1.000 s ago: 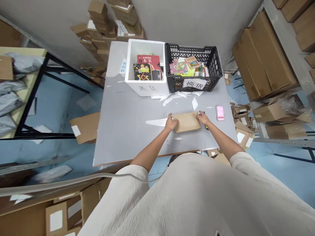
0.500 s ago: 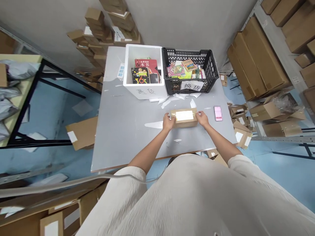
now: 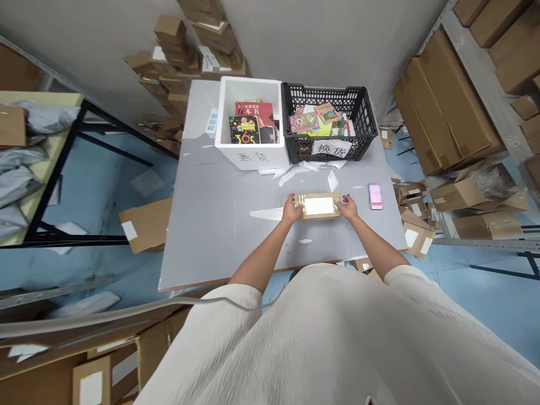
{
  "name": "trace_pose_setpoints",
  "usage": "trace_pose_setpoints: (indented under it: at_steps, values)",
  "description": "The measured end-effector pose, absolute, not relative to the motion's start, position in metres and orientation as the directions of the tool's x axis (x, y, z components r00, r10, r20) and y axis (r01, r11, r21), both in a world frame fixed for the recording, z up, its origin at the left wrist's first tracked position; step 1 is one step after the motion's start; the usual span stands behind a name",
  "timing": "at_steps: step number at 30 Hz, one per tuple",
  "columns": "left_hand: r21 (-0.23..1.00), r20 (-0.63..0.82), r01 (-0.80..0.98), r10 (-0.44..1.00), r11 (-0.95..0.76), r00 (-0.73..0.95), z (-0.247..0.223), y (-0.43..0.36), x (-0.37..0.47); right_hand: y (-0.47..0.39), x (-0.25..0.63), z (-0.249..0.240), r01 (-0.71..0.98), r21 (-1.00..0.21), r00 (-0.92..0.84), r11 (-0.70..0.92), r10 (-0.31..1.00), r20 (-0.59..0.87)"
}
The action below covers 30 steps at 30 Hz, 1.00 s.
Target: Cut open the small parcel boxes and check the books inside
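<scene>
Cardboard box [image 3: 319,217], brown and oblong, is right between your fingers: left hand [image 3: 292,209] gripping one short end, right hand [image 3: 348,207] gripping the other. Long axis runs sideways, from your left fingertips across to your right ones, with the white rectangular label [image 3: 319,206] facing up. That label's glared out, can't read it. Your fingers partly cover both ends, the underside's hidden, and I can't tell if it's touching the flat grey tabletop [image 3: 211,236].

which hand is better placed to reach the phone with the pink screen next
Probably the right hand: it holds the right end of the small brown cardboard box, nearer the flat rectangular phone with a pink screen. The left hand is at the box's opposite end.
</scene>
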<state>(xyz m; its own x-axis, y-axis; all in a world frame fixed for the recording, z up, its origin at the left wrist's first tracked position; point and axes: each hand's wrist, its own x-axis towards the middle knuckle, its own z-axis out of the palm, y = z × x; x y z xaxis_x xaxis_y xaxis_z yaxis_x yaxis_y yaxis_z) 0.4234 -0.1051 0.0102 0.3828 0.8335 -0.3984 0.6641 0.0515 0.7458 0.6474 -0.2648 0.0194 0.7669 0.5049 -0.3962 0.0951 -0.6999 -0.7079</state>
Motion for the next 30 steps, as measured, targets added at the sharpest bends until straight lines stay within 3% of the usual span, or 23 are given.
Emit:
trace_pose_setpoints:
  at_steps: [7,15,23,30]
  values:
    - [0.775,-0.422,0.627,0.798,0.072,0.430,0.020,-0.105,0.430,-0.260,0.644,0.018,0.046,-0.774,0.669,-0.631,0.595,-0.445]
    - [0.794,-0.339,0.604,0.876,0.071,0.342,0.020,-0.110,0.422,-0.264,0.644,0.022,0.034,-0.823,0.722,-0.567,0.583,-0.371]
    - [0.706,-0.487,0.692,0.811,0.147,0.325,-0.013,-0.137,0.398,-0.303,0.641,-0.013,0.183,-0.734,0.700,-0.654,0.611,-0.370]
    - [0.788,-0.448,0.598,0.805,0.148,0.390,-0.031,-0.127,0.403,-0.303,0.645,-0.023,0.121,-0.768,0.674,-0.629,0.620,-0.401]
